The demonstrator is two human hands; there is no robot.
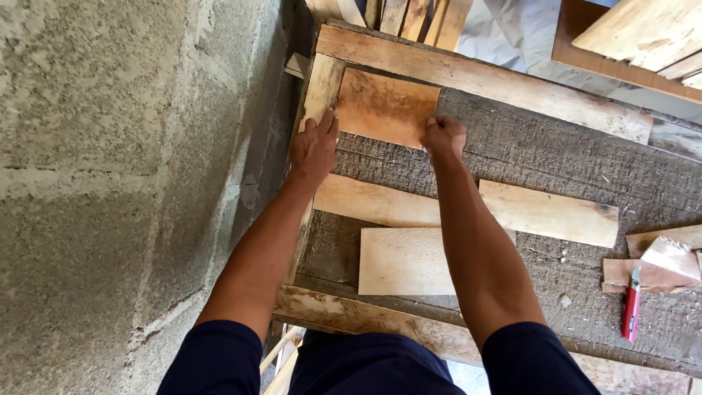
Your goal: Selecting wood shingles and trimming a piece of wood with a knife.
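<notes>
Dark blue sleeves (365, 362) fill the bottom of the head view, and two bare forearms reach away from them over a rough grey workbench framed in pale, weathered timber rails (482, 77). A grey block wall (110, 183) runs along the bench's left side.

At the far left corner of the bench lies a stained, orange-brown rectangular wooden panel (384, 106), flat on the surface, its long axis running left to right along the far rail and slightly skewed. It lies straight ahead of both hands, between them. The left hand (314, 146) rests palm down at the panel's near left corner, fingers spread flat over the left rail and the panel's edge. The right hand (444, 135) is curled, knuckles up, against the panel's right edge; whether it pinches the edge or only presses on it cannot be told. The hands stand apart by the panel's length, and both reach about equally far.

Nearer the person, a long pale wooden plank (548, 212) lies across the middle of the bench, with a shorter pale rectangular board (402, 260) just below it, partly under the right forearm. At the bench's right edge sit small wood offcuts (669, 256) and a red-handled utility knife (631, 311), well apart from both hands.
</notes>
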